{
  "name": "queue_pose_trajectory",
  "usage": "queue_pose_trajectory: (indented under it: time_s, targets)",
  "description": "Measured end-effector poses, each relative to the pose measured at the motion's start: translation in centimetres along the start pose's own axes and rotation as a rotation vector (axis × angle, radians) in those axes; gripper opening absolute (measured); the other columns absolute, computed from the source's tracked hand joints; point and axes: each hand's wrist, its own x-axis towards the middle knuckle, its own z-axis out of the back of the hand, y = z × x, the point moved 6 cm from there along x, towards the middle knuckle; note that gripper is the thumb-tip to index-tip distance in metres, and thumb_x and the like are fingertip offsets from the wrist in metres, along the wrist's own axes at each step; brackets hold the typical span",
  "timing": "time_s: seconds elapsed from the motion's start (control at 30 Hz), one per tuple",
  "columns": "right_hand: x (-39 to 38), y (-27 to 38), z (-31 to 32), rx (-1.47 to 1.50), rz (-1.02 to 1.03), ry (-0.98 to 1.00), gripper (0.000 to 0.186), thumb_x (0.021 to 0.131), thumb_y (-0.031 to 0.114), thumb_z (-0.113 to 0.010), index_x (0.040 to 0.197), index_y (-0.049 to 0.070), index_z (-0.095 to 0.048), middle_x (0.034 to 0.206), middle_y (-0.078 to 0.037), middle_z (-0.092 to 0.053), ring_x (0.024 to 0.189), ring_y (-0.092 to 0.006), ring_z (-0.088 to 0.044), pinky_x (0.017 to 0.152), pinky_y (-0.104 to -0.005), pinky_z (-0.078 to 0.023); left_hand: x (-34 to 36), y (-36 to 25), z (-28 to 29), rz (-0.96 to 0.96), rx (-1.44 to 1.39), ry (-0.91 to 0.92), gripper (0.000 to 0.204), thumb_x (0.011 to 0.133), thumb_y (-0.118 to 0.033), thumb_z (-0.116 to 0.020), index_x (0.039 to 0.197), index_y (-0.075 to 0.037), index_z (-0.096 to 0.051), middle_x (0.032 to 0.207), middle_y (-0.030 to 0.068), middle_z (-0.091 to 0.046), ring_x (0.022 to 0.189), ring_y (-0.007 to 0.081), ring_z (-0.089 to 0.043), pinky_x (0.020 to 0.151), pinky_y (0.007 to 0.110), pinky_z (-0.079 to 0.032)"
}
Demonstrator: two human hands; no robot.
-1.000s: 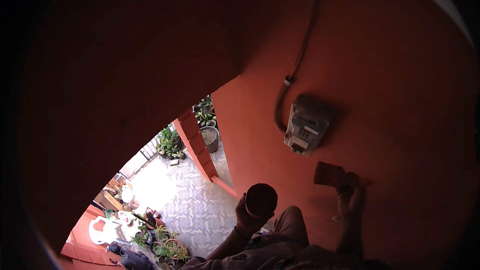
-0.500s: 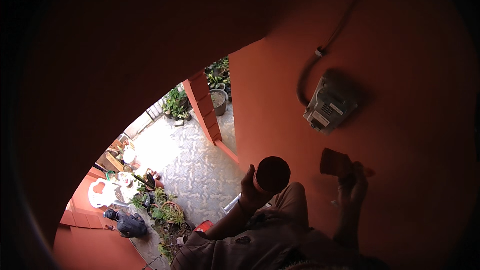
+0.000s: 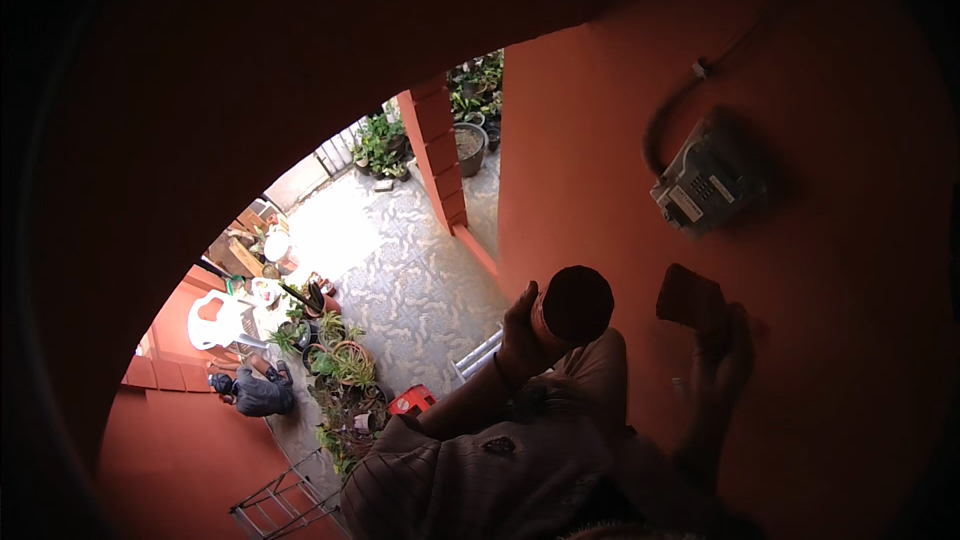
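Note:
My left hand is wrapped round a round paint can, held above my knee; its mouth faces up and the inside looks dark. In my right hand is a wide paintbrush, its bristle end tipped up and to the left, close to the orange-red wall. Shade makes it hard to tell whether the bristles touch the wall. The brush is a short way right of the can.
A grey meter box with a conduit sits on the wall above the brush. Far below lie a patterned tile floor, potted plants, a white plastic chair, a metal ladder and a crouching person.
My view has shifted, so the wall and courtyard sit farther right and higher. Both hands keep their hold. The person below has changed posture, and more of the ladder shows.

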Motion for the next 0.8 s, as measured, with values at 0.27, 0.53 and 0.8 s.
queue_pose_trajectory:
  time_s: [0.27,0.53,0.8]
  targets:
    - [-1.7,1.7,-8.7,-0.459,0.416,0.241,0.013,0.095,0.002,-0.070,0.107,-0.001,-0.066,0.102,-0.009,-0.067,0.087,-0.0132,-0.066,0.074,-0.0288,-0.056,0.6,1.6,2.0,0.061,-0.207,0.015,0.067,0.104,-0.051,-0.054,0.148,0.000,-0.050,0.146,0.0192,-0.059,0.138,0.0341,-0.055,0.119,0.052,-0.040]
    - [-3.8,-2.1,-15.3,-1.256,0.430,0.362,0.013,0.088,-0.004,-0.077,0.098,0.000,-0.069,0.088,-0.005,-0.072,0.078,-0.0102,-0.071,0.069,-0.0241,-0.058,0.3,1.9,0.1,0.057,-0.107,-0.121,0.051,0.105,-0.046,-0.054,0.134,-0.004,-0.059,0.130,0.0140,-0.067,0.121,0.0272,-0.065,0.103,0.042,-0.053]
    - [-1.9,-5.3,-14.3,-1.289,0.264,0.505,0.008,0.092,-0.002,-0.074,0.098,-0.001,-0.069,0.084,-0.005,-0.071,0.074,-0.0087,-0.069,0.063,-0.0245,-0.055,-0.6,0.1,-2.2,-0.178,0.812,-0.177,0.035,0.098,-0.016,-0.070,0.128,-0.002,-0.063,0.121,0.0096,-0.073,0.110,0.0223,-0.071,0.097,0.038,-0.056]
